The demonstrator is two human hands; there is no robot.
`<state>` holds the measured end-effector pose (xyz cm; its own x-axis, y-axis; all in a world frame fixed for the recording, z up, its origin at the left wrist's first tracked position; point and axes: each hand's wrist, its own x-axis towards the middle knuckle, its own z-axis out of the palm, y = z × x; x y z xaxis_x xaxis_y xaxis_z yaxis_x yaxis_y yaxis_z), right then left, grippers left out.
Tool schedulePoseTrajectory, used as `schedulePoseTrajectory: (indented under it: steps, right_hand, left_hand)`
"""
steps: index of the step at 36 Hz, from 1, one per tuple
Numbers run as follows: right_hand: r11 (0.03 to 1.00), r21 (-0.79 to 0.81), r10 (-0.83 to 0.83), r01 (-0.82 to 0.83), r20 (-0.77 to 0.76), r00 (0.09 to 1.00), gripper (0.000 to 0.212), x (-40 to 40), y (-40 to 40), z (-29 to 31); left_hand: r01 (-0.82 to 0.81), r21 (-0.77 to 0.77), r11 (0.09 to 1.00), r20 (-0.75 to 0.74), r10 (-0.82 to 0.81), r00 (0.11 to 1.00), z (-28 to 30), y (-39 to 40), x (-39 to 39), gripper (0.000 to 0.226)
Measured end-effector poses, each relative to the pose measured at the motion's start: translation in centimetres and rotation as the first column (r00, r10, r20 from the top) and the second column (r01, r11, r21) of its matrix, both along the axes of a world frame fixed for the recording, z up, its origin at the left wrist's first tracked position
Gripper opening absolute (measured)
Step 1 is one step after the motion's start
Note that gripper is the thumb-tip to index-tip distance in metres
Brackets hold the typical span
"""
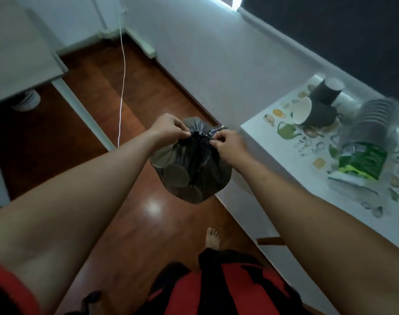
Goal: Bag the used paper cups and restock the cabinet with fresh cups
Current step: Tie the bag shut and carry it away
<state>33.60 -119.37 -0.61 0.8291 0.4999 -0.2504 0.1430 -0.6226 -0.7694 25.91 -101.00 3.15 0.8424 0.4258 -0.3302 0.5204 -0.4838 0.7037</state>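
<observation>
1. Mid-frame, you held the black bag (190, 164) above the floor, round cup shapes showing through it.
2. Your left hand (169, 128) and right hand (228, 146) pinched its gathered neck with curled fingers.
3. Bagging looked nearly finished; dark cups (319, 105) and a sleeved stack (367, 142) remained on the tabletop (273, 142) at right, so restocking seemed undone.

White patterned tabletop (285, 160), right of frame, w/ dark paper cups (319, 105) tipped at upper right, blurred stack of cups (371, 119) in green-labelled wrapper beside them; wood floor (125, 92) at left-centre w/ a bare foot (212, 238).
</observation>
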Motion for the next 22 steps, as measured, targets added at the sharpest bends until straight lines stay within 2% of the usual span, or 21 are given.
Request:
schedulePoseTrajectory:
  steps: [7, 12, 16, 22]
  right_hand:
    - [0.996, -0.091, 0.027, -0.023, 0.047, 0.999, 0.009, 5.6, 8.0, -0.7]
    - [0.996, -0.09, -0.016, 0.012, -0.047, 0.999, 0.012, 10.4, 15.7, -2.0]
    - [0.989, -0.079, -0.132, 0.121, -0.147, 0.98, 0.011, 14.1, 20.8, -3.5]
    - [0.951, -0.089, -0.309, 0.297, -0.306, 0.9, 0.005, 18.6, 27.8, -7.8]
  left_hand:
    - [-0.009, 0.039, 0.999, -0.012, 0.009, 1.0, -1.6, 7.9, 4.9, 0.01]
    - [0.045, 0.053, 0.998, -0.051, -0.043, 0.998, -2.9, 15.8, 10.1, 0.007]
    - [0.115, 0.057, 0.992, -0.059, -0.112, 0.992, -4.9, 21.1, 15.3, 0.012]
    - [0.22, 0.053, 0.974, -0.13, -0.212, 0.969, -9.4, 28.1, 21.6, 0.013]
